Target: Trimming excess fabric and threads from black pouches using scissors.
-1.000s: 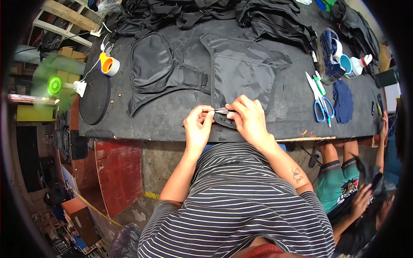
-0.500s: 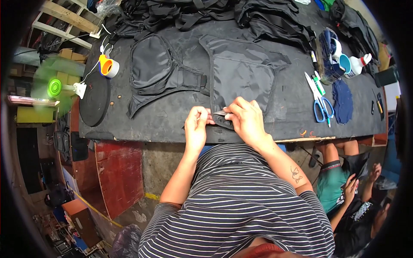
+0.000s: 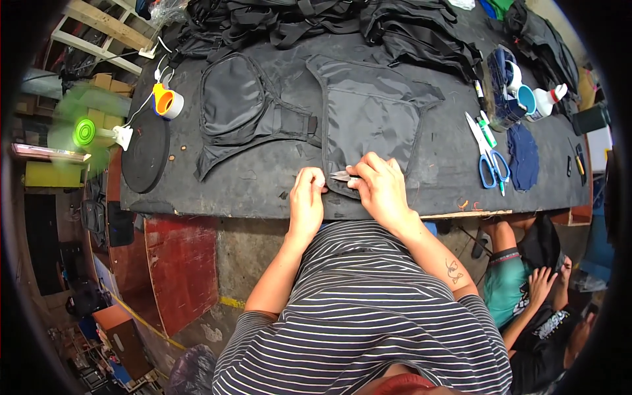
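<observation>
A black fabric bag piece [image 3: 372, 125] lies flat in front of me, its lower edge close to the table's front edge. My right hand [image 3: 380, 187] is closed round small metal thread snips [image 3: 340, 176], whose pointed blades face left over the piece's lower left corner. At that same corner, my left hand [image 3: 307, 201] has its fingers pinched together on the fabric edge; the fingertips are partly hidden. Joined by a strap on the left is a rounded black pouch section [image 3: 232, 92].
Blue-handled scissors [image 3: 490, 155], a dark blue cloth [image 3: 524, 158] and a white bottle [image 3: 548, 101] lie or stand to the right. Black bags [image 3: 283, 26] are heaped along the back. At left are a black webbing roll [image 3: 145, 158] and a green fan [image 3: 84, 131]. Another person [image 3: 526, 289] sits lower right.
My left hand has shifted slightly right, and its fingers have curled in more. The snips' blades now show more clearly. The seated person's hands and dark cloth have moved.
</observation>
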A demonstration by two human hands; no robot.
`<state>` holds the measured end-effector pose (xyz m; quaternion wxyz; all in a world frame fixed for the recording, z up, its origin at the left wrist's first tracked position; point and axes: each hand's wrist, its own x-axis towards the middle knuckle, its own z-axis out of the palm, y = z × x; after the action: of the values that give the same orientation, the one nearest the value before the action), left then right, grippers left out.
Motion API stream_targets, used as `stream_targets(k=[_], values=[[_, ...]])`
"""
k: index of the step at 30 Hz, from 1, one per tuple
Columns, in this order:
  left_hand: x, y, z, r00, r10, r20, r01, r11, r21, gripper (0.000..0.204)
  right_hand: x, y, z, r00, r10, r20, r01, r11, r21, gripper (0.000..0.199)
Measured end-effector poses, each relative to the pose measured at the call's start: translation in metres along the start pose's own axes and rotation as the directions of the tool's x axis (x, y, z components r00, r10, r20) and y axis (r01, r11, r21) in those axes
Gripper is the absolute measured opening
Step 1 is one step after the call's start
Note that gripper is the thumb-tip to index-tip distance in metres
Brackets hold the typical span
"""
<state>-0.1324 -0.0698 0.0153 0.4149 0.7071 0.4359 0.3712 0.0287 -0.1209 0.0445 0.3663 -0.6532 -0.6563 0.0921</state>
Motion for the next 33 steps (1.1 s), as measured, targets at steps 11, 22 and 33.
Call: stream_targets(k=[11, 22, 33], values=[[0.001, -0.012, -0.008, 0.954, -0.286, 0.086, 0.296, 0.877, -0.377, 0.012, 0.003, -0.002, -0.014, 0.998, 0.018, -0.062, -0.017, 1.000, 0.011, 0.023], [0.031, 0.006, -0.060, 0.972, 0.103, -0.210, -0.031, 0.947, 0.319, 0.035, -0.018, 0.107, -0.084, 0.771, 0.615, -0.164, -0.445, 0.705, 0.552, 0.017], [0.104, -0.018, 0.023, 0.966, -0.109, 0.235, 0.223, 0.814, -0.536, 0.040, -0.003, 0.095, -0.036, 0.828, 0.560, -0.025, -0.354, 0.558, 0.750, 0.040]])
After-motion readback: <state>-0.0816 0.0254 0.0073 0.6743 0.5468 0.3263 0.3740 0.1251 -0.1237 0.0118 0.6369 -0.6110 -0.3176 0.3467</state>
